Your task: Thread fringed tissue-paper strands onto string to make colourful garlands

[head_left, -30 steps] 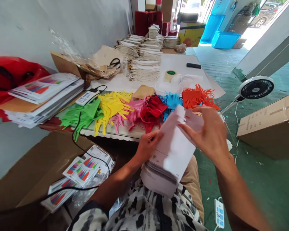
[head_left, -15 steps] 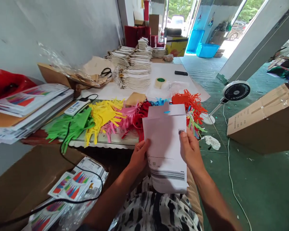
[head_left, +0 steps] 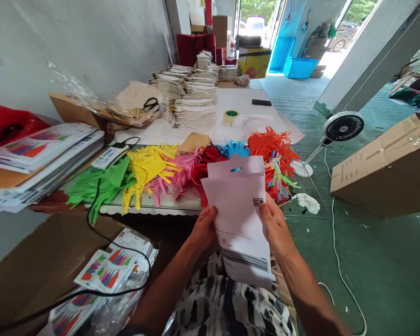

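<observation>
- The left hand [head_left: 203, 226] is narrow, holding the white packet [head_left: 240, 210] by its nine o'clock edge, thumb on the front face.
- The right hand [head_left: 276, 226] grips the same packet's three o'clock edge, its thumb beside a small dark printed square.
- The packet is upright in view, tilted a little, above the person's lap at the near side of the desk [head_left: 187, 203]. A flap with a slot-shaped hole stands at its twelve o'clock end; black stripes are printed towards six o'clock.
- Taking the packet as the dial's centre, fringed bunches line the desk's near edge: green [head_left: 101, 179] between nine and ten o'clock, yellow [head_left: 149, 163] and pink [head_left: 177, 172] near ten, dark red [head_left: 210, 156] at eleven, blue [head_left: 235, 148] at twelve, orange-red [head_left: 261, 143] around one.
- A multicoloured bunch [head_left: 279, 175] lies at two o'clock, near the right hand.
- Farther off on the desk, a tape roll [head_left: 231, 119] is at twelve, stacked white bundles [head_left: 196, 112] at eleven, and black-handled scissors [head_left: 150, 103] between ten and eleven.
- A pile of printed sheets [head_left: 49, 149] sits between nine and ten.
- At eight o'clock, below the desk, packets with coloured prints [head_left: 115, 263] lie in an open carton [head_left: 14, 266].
- A fan [head_left: 343, 127] stands at two o'clock; a taped cardboard box [head_left: 381, 186] is near three.
</observation>
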### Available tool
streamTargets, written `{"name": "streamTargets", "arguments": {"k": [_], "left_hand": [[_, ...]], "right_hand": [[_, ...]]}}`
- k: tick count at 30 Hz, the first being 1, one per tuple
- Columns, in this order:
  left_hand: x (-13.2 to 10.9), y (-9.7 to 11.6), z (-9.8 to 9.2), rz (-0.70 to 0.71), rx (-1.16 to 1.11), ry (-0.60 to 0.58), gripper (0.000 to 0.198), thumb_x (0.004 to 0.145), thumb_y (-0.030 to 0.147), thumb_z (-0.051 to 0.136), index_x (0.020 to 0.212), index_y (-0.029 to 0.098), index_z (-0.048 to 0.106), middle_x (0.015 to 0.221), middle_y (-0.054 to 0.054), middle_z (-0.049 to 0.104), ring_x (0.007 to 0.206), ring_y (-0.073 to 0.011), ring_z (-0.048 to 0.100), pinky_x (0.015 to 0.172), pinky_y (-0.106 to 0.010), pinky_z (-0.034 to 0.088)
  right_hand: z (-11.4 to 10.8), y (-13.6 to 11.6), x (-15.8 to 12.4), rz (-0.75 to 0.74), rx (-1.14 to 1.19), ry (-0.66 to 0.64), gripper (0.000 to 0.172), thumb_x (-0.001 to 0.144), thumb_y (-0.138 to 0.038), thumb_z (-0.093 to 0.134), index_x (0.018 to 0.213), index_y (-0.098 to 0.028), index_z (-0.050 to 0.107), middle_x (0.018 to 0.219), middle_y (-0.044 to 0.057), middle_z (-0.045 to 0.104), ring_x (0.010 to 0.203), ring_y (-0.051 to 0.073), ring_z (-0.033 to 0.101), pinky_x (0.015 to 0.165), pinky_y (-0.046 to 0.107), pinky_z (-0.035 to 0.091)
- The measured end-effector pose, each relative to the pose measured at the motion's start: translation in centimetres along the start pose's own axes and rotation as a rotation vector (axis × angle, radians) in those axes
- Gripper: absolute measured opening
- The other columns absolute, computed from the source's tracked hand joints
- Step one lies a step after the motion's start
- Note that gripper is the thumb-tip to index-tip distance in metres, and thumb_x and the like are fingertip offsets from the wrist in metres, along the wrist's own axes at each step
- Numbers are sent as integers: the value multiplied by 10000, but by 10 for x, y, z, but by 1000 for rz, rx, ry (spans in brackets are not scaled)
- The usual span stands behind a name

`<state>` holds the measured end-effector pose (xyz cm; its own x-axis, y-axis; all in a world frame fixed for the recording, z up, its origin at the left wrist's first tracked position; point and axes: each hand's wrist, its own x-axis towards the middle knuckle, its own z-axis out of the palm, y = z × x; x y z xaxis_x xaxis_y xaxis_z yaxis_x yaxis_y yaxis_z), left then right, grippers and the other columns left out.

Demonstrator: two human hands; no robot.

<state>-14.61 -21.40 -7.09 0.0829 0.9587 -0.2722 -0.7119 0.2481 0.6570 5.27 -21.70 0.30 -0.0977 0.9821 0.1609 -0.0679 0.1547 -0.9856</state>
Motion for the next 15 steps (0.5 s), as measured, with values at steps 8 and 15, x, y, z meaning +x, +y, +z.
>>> {"name": "streamTargets", "arguments": {"k": [8,15], "left_hand": [[2,0,-8,-8,35,30,498,636,513,1010,894,137,810,883,-73,835,691,-158,724,674,-256,587],[2,2,-2,88,20,165,513,649,518,1000,953,149,811,924,-56,839,773,-157,753,740,-248,625]], "right_hand": [[1,6,-4,19,-222,244,409,937,-609,709,977,-208,775,841,9,730,768,191,620,693,300,514],[-11,18,-13,161,-30,-67,447,934,-501,757,1324,-285,722,1156,32,774,986,224,693,830,327,582]]}}
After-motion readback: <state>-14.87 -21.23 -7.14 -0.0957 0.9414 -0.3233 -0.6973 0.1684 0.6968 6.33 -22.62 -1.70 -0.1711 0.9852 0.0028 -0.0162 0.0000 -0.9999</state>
